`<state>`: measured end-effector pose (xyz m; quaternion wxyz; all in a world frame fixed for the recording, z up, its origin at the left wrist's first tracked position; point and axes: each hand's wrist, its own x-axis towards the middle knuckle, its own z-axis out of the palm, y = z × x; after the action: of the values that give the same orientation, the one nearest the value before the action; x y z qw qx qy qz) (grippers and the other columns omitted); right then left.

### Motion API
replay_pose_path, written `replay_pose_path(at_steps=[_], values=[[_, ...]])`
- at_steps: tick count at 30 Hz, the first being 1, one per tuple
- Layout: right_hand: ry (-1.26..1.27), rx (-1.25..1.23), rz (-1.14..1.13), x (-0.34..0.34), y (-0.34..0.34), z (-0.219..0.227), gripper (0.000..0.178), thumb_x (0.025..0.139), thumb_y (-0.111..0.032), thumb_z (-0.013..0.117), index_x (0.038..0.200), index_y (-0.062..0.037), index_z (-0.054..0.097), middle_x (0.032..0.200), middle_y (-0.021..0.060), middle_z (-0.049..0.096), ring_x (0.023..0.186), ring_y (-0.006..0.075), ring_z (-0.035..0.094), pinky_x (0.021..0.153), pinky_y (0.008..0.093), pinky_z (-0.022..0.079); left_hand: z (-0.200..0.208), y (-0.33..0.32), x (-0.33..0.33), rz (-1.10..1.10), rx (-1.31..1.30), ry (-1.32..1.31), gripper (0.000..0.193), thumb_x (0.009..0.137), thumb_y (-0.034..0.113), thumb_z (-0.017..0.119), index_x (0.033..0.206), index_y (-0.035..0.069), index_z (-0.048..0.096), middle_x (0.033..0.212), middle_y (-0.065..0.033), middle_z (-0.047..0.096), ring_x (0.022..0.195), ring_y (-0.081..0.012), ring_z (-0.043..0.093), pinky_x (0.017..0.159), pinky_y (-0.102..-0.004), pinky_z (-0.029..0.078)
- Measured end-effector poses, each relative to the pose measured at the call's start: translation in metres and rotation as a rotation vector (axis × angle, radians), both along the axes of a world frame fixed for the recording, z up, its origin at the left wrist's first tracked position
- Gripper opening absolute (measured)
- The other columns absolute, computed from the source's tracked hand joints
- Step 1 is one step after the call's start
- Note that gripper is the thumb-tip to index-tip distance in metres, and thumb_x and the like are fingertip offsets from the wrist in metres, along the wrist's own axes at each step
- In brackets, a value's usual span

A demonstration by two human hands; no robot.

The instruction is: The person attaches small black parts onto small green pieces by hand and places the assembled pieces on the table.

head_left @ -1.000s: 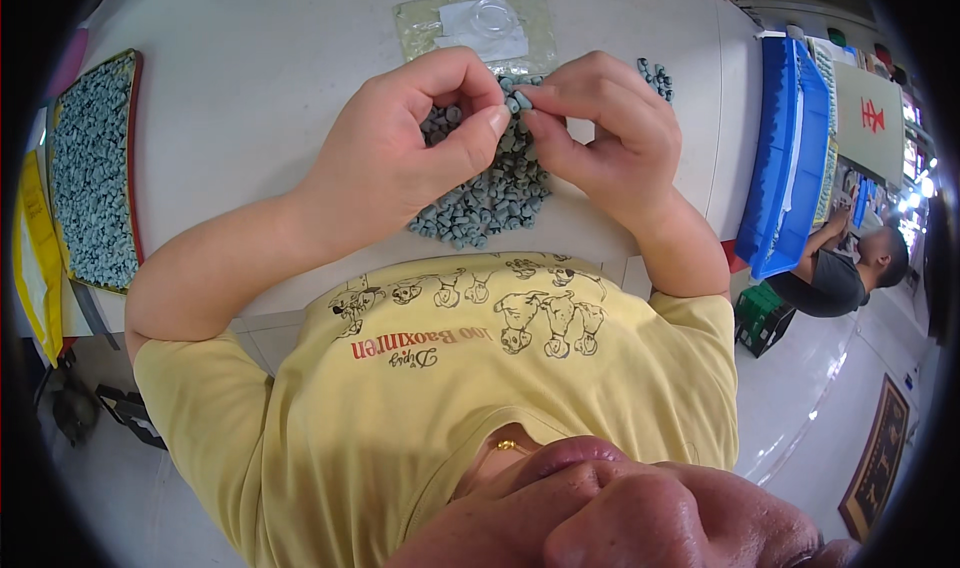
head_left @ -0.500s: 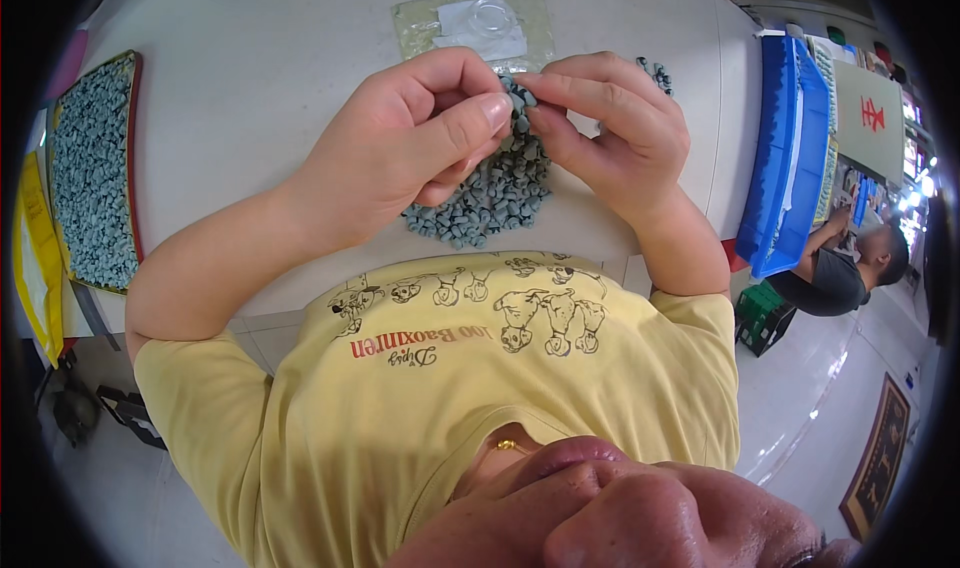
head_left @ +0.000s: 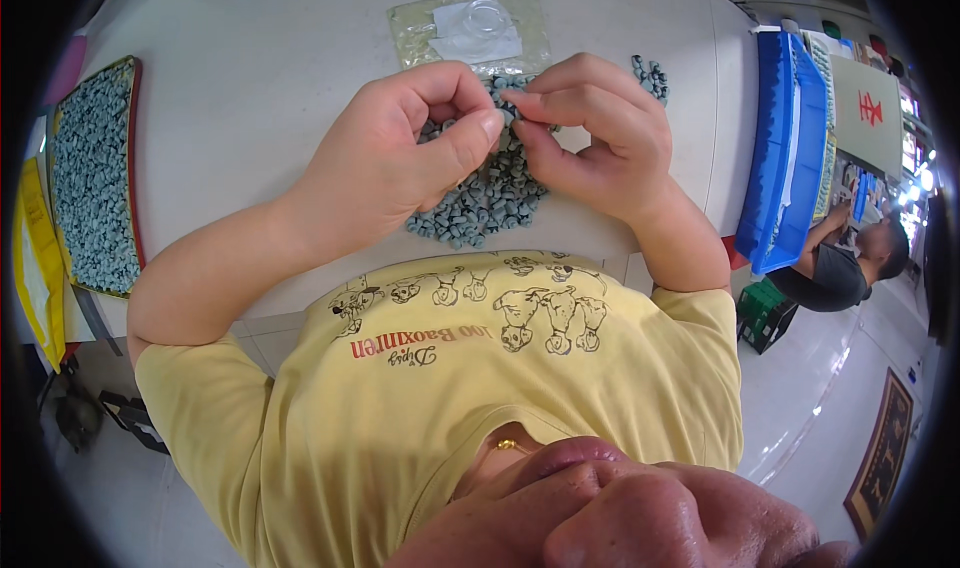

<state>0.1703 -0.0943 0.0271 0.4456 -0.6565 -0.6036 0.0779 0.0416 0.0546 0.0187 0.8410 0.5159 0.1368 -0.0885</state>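
Both my hands meet over a pile of small blue-grey pieces (head_left: 480, 208), like little stones or molded parts with dark undersides. My left hand (head_left: 400, 148) is closed, thumb against bent forefinger, with a small blue-grey piece (head_left: 507, 118) at its tips. From the other side my right hand (head_left: 605, 133) pinches at the same spot with thumb and fingers. The fingertips partly hide what they grip, so its exact shape cannot be made out. Part of the pile lies hidden under the hands.
A red-edged tray (head_left: 136, 168) full of similar pieces stands at the left. Beyond the hands lies a clear plastic bag (head_left: 415, 28) with paper and a round clear lid. A smaller cluster (head_left: 650, 78) sits to the right, near a blue bin (head_left: 785, 158). A co-worker (head_left: 840, 278) is farther right.
My hands have come slightly apart and turned a little, uncovering more of the pile between them. The right fingers have shifted slightly left and down.
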Motion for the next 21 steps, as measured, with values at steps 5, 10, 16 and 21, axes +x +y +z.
replay_pose_path(at_steps=[5, 10, 16, 21], values=[[-0.052, -0.045, -0.025, 0.030, -0.008, 0.022, 0.010, 0.071, 0.008, 0.059, 0.081, 0.0046, 0.062, 0.078, 0.0111, 0.063, 0.061, 0.0157, 0.056, 0.054, 0.0234, 0.044, 0.007, -0.001, 0.005, -0.174, -0.121, 0.145, 0.018, 0.087, 0.020, 0.053, 0.081, 0.004, 0.050, 0.063, 0.0030, 0.045, 0.047, -0.0031, 0.037, 0.042, -0.0182, 0.029], [-0.146, -0.484, -0.271, 0.058, -0.035, 0.032, 0.011, 0.076, -0.002, 0.061, 0.086, -0.0036, 0.065, 0.076, 0.0078, 0.061, 0.056, 0.0186, 0.055, 0.051, 0.0272, 0.044, 0.013, -0.001, 0.010, -0.157, -0.329, 0.249, 0.010, 0.086, 0.015, 0.049, 0.085, 0.005, 0.047, 0.067, 0.0001, 0.045, 0.049, -0.0047, 0.031, 0.041, -0.0188, 0.024], [-0.199, -0.764, -0.219, 0.053, -0.038, 0.026, 0.020, 0.073, 0.002, 0.061, 0.092, -0.0030, 0.062, 0.082, 0.0067, 0.058, 0.065, 0.0165, 0.057, 0.057, 0.0261, 0.046, 0.004, 0.002, 0.015, -0.065, -0.507, 0.193, 0.012, 0.083, 0.008, 0.048, 0.093, 0.002, 0.047, 0.081, -0.0040, 0.049, 0.057, -0.0052, 0.034, 0.044, -0.0190, 0.029], [-0.196, -0.716, -0.231, 0.044, -0.028, 0.020, 0.020, 0.072, 0.002, 0.062, 0.092, -0.0025, 0.061, 0.081, 0.0065, 0.058, 0.066, 0.0162, 0.058, 0.058, 0.0260, 0.046, -0.001, 0.005, 0.016, -0.016, -0.546, 0.172, 0.012, 0.086, 0.007, 0.047, 0.096, 0.001, 0.047, 0.084, -0.0049, 0.048, 0.058, -0.0056, 0.035, 0.045, -0.0192, 0.030]])
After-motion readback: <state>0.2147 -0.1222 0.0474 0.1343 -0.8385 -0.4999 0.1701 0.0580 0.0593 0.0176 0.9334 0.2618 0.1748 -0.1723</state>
